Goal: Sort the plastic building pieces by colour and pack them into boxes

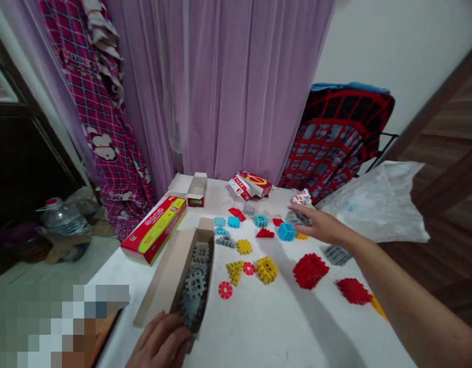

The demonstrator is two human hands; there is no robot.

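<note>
My left hand [161, 340] rests at the near end of a long open cardboard box [162, 276], its fingers over the edge; whether they grip it is hard to tell. Grey interlocking pieces [195, 282] lie inside the box. My right hand [316, 223] reaches over the far right of the table, fingers closed on grey pieces [297, 217]. Just below it is a blue block stack [287, 232]. Nearer stand a red stack [310, 271], a yellow cube [267, 270] and another red stack [354, 291].
A red and yellow box [155, 230] lies at the left of the white table [274, 327]. Farther back are a small open box [197, 189] and a red and white box [251, 185]. A clear plastic bag [381, 204] is at the right.
</note>
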